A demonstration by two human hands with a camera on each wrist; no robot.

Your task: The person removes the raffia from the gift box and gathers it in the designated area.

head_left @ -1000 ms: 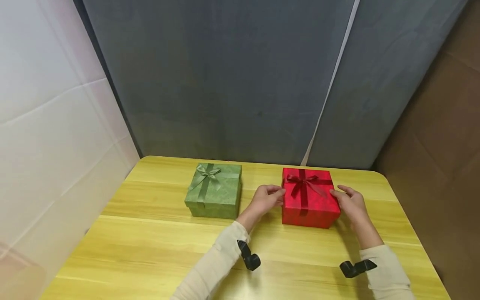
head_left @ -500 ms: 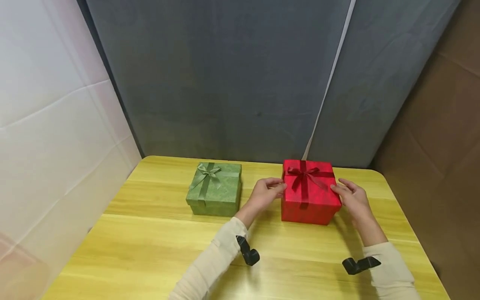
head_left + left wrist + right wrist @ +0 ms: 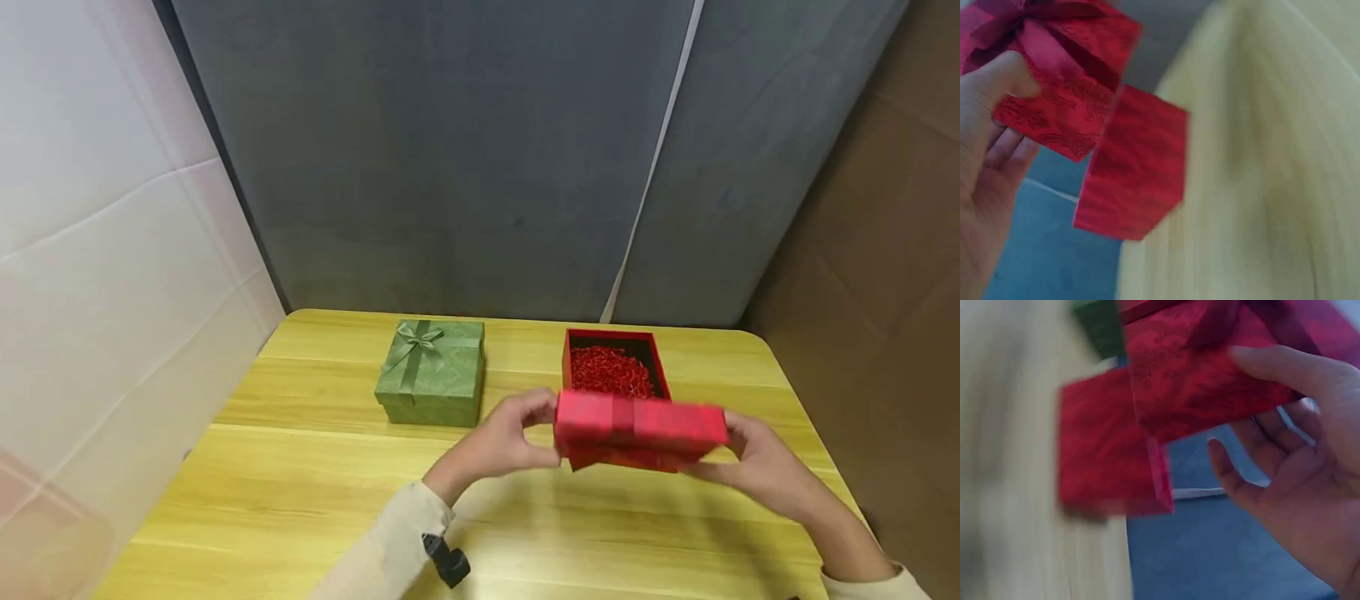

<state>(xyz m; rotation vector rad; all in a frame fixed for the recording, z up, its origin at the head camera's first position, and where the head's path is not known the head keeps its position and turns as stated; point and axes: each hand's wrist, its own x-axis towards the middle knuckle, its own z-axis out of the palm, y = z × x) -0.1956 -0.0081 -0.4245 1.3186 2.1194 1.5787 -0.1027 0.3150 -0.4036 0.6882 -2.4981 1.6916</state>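
Both hands hold the red gift box lid (image 3: 637, 425) in the air, tilted on edge, in front of its box. My left hand (image 3: 502, 442) grips the lid's left side, and my right hand (image 3: 772, 467) its right side. In the left wrist view the left thumb lies on the lid's ribboned top (image 3: 1079, 94). The right wrist view shows the right thumb pressing the lid near its dark red bow (image 3: 1216, 322). Behind the lid, the red box base (image 3: 660, 367) stands uncovered on the table with red shredded paper (image 3: 611, 371) inside; the lid hides its front.
A green gift box (image 3: 435, 379) with its lid and bow on stands to the left on the yellow wooden table (image 3: 300, 483). A grey curtain wall (image 3: 450, 167) rises behind the table, a white sheet (image 3: 127, 250) at left and a brown one (image 3: 885, 250) at right.
The lid has come off the red box and moved toward me, tilting up. The box's shredded paper filling now shows. Both hands moved nearer with the lid; the green box stayed in place.
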